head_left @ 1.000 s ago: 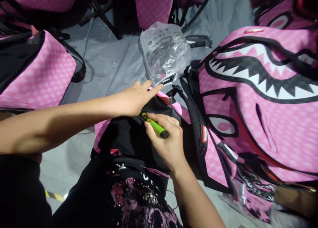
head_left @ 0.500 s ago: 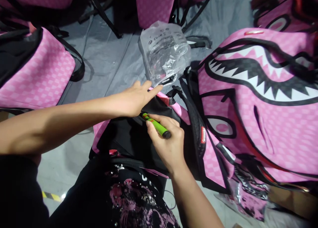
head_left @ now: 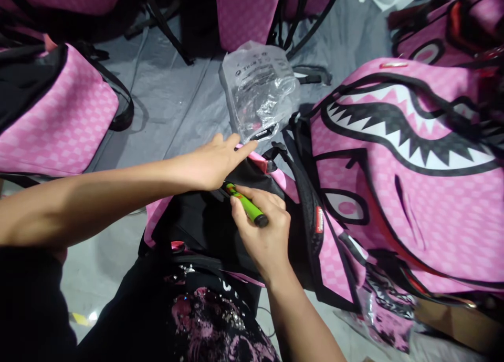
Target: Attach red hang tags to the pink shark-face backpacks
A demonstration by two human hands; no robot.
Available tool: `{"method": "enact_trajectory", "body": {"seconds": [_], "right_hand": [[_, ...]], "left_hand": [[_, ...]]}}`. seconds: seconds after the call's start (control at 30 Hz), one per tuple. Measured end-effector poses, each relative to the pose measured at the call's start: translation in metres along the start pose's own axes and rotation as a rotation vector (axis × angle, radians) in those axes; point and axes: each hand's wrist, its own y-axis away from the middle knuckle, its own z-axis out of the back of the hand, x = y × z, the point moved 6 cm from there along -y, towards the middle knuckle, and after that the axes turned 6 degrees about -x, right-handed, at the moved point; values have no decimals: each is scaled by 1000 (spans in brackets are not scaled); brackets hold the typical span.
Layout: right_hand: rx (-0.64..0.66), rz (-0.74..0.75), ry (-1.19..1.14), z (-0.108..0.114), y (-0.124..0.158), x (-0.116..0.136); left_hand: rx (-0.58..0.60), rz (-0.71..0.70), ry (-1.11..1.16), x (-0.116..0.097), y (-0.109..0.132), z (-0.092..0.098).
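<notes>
The right hand (head_left: 263,223) grips a green marker (head_left: 249,208). The marker leans, with its black end up toward the palm and its other end down on a black and pink bag (head_left: 200,223). I cannot see the tip well, as it is close to the left hand's wrist. The left hand (head_left: 218,162) lies flat with its fingers spread, on the top part of that bag. It does not grab anything that I can see.

The bag is at the near edge of the table (head_left: 177,104), right in front of the person. Just past the left fingers, farther in from that edge, is a see-through plastic bag (head_left: 260,89) with small things inside. To the right of the hands is a big pink backpack (head_left: 441,209) with a toothy mouth and an eye on it. On the left side of the table is another pink and black bag (head_left: 71,115). Below the big backpack, a pink thing in clear plastic (head_left: 388,320) is near a brown box (head_left: 452,325).
</notes>
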Motion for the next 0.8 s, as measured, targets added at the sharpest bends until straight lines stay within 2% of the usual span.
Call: {"method": "enact_trajectory", "body": {"seconds": [0.2,0.47,0.57,0.67,0.73,0.77,0.8], "right_hand": [[-6,-2,-9,0,-1,4],[79,-48,-91,-8,-6,4],[102,8,-123,18,-16,18],[-59,123,-100,70,-48,20],[-178,168,59,92,-81,3],[-161,153,197,91,-100,-13],[-49,124,356,80,-119,-33]], "left_hand": [[-24,-19,-34,-2,3,2],[-98,-44,-49,4,4,-4],[-71,-23,-10,3,4,-1],[-15,14,51,1,5,2],[-12,18,91,0,6,2],[-27,13,107,0,7,1],[-48,7,118,1,7,0]]}}
